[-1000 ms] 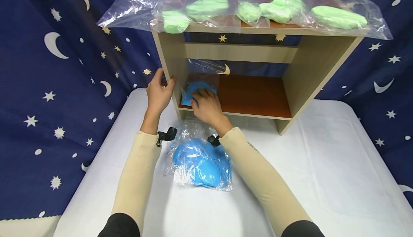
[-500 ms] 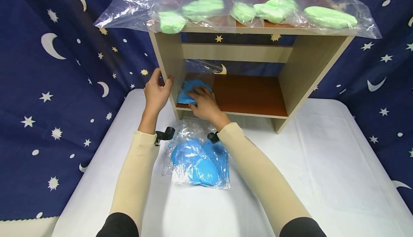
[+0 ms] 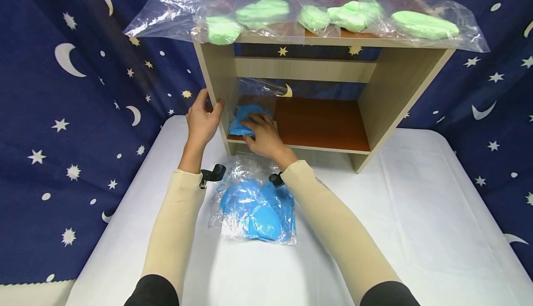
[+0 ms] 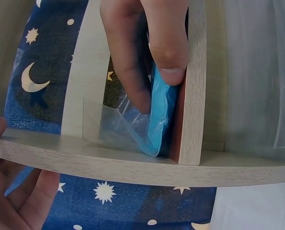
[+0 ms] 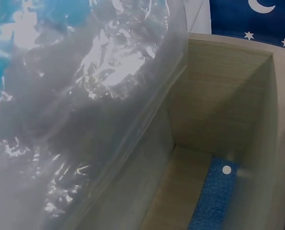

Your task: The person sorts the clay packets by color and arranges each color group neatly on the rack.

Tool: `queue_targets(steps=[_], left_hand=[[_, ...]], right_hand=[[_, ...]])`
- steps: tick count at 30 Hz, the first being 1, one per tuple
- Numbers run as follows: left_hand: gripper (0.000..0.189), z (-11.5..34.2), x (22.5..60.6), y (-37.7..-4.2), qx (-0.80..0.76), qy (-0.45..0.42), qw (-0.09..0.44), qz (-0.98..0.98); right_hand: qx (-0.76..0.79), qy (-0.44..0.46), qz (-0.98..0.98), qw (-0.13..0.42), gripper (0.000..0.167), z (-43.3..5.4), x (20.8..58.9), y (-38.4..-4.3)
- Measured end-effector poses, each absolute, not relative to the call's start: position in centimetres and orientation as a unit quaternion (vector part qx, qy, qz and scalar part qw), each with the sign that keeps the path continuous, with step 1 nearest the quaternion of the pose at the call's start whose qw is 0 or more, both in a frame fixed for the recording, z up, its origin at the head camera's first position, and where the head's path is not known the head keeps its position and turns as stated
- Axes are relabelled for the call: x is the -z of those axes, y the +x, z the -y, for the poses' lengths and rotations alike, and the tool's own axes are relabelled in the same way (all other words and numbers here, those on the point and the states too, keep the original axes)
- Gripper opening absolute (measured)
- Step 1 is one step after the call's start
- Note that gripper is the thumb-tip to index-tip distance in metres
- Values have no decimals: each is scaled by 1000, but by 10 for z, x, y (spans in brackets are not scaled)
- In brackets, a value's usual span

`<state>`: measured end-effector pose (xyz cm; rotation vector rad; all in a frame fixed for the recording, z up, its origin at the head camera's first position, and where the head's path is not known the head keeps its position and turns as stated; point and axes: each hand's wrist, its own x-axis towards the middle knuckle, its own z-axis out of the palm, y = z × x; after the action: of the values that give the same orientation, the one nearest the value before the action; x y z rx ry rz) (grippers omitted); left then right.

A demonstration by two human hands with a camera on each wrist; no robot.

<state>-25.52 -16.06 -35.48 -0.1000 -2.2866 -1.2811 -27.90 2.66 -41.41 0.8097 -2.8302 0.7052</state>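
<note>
My left hand [image 3: 201, 118] grips the left side panel [image 3: 217, 72] of a small wooden shelf unit, thumb at its front edge and fingers behind the outer face. Inside, at the left end of the red-brown lower shelf [image 3: 320, 123], lies a clear plastic bag [image 3: 250, 111] with a soft blue lump in it. My right hand [image 3: 266, 137] rests over the bag's right part. In the left wrist view the right hand's fingers [image 4: 128, 62] touch the blue lump [image 4: 162, 112] from above, and the thumb lies by the shelf's front edge. The bag's loose film stands up towards the back.
Several clear bags with pale green lumps [image 3: 266, 12] lie on the unit's top, overhanging its edge. More bagged blue lumps [image 3: 264, 220] lie on the white tabletop [image 3: 437, 232], below my wrists. A dark blue curtain [image 3: 125, 167] with moons and stars hangs behind.
The head view has shifted slightly. My right thumb has moved a little nearer the shelf's front edge. The left hand keeps its hold on the side panel.
</note>
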Motion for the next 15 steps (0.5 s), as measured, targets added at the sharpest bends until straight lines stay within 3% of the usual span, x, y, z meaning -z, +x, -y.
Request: queue_targets(steps=[4,10,12,15], left_hand=[[41,160,355,-256,466,-35,256,846],[41,159,355,-254,464,-39,262,845],[41,160,355,-254,466,-42,262,844],[41,161,356,-255,466,-43,264,843]], right_hand=[[-285,285,909,106,38,-34,418,-273],[-334,296,859,251,23,-53,421,-237],[-334,291,858,261,18,-64,420,-220],[-320,272,879,226,17,-83,421,-196]])
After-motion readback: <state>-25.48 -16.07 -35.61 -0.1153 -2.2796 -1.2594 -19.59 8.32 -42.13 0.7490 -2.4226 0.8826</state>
